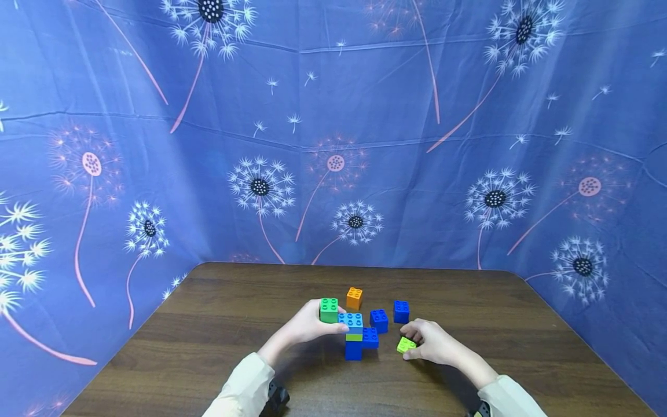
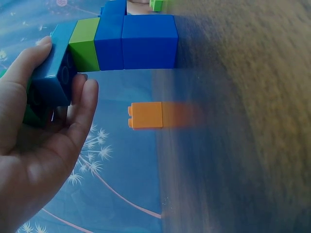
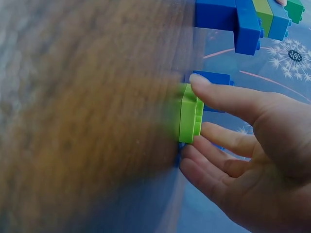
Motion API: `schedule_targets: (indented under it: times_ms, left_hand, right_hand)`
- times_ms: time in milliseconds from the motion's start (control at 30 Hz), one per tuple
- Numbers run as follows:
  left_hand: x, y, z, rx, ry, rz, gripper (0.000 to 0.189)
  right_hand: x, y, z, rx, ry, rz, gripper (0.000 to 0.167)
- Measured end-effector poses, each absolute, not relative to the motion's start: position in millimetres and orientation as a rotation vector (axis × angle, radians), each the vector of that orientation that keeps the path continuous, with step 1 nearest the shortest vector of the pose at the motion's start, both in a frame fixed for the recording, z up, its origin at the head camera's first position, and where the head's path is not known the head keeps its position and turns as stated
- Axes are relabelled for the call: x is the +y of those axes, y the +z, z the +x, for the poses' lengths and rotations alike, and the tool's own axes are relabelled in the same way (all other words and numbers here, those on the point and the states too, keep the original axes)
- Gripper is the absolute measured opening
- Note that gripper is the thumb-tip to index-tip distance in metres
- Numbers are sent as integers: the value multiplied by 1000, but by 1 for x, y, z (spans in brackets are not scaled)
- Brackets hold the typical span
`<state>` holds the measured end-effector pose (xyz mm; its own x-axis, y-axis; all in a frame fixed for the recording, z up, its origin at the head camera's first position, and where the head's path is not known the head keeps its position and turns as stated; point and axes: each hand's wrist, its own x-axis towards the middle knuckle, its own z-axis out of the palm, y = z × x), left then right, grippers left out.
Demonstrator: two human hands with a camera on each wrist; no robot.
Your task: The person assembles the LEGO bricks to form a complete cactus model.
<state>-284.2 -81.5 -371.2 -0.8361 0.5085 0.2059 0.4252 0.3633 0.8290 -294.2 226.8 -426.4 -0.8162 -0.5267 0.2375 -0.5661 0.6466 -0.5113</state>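
Observation:
A stack of toy building blocks stands on the table: a tall blue block (image 1: 353, 350) at the bottom, a blue block (image 1: 370, 337) jutting right, a lime block (image 2: 84, 44), a light blue block (image 1: 351, 322) and a green block (image 1: 329, 311) at its upper left. My left hand (image 1: 307, 323) holds the stack near the top, thumb against the light blue block and fingers behind. To the right, a loose lime block (image 3: 187, 116) lies low at the tabletop. My right hand (image 1: 436, 343) pinches it by opposite sides between thumb and fingers.
Behind the stack stands an orange block (image 1: 354, 299). Two loose blue blocks, one nearer (image 1: 378, 321) and one farther (image 1: 401, 311), lie between the stack and my right hand. The brown wooden table (image 1: 208, 347) ends at a blue patterned cloth (image 1: 396, 174).

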Motion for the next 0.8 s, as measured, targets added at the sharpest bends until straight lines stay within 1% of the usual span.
schedule_targets:
  times_ms: [133, 267, 533, 800]
  left_hand:
    - [-81, -372, -285, 2524, 1489, 870, 27]
    - [-81, -371, -284, 2525, 1491, 867, 28]
    - [-80, -370, -283, 2518, 1505, 862, 27]
    - [-80, -372, -285, 2515, 1497, 865, 27]
  right_hand:
    - [226, -428, -294, -2789, 874, 880, 44]
    - [226, -428, -294, -2812, 893, 853, 40]
    - [229, -427, -295, -2811, 923, 877, 34]
    - [227, -425, -299, -2675, 991, 905, 32]
